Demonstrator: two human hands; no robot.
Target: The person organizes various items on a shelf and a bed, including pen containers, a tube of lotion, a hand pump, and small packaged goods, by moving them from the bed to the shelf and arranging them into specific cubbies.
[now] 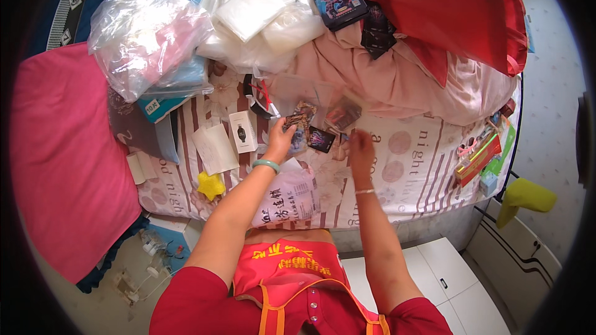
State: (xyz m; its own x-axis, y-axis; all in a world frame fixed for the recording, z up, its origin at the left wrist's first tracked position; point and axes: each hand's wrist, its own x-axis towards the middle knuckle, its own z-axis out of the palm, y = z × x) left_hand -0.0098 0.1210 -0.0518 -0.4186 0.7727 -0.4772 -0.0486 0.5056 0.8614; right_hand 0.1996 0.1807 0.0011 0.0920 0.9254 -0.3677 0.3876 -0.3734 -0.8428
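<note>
My left hand [279, 142], with a green bangle at its wrist, grips several picture cards [300, 128] between thumb and fingers. Just right of them, a dark card with a bright pattern [321, 139] lies on the patterned bedsheet. My right hand [362, 146] is blurred, a little to the right of that card. Its fingers are bent downward, and whether something sits in them cannot be made out. Beyond both hands is a clear plastic box [298, 90]. Near its right end rests a reddish stack of cards [343, 115], partly behind clear plastic.
Left of my hands lie sunglasses [258, 97], a white watch box [242, 131], a paper sheet [215, 149] and a yellow star [211, 185]. A printed plastic bag [288, 195] lies nearest me. Farther back are a card tin [339, 2], a red bag [447, 14] and plastic-wrapped bundles [149, 37].
</note>
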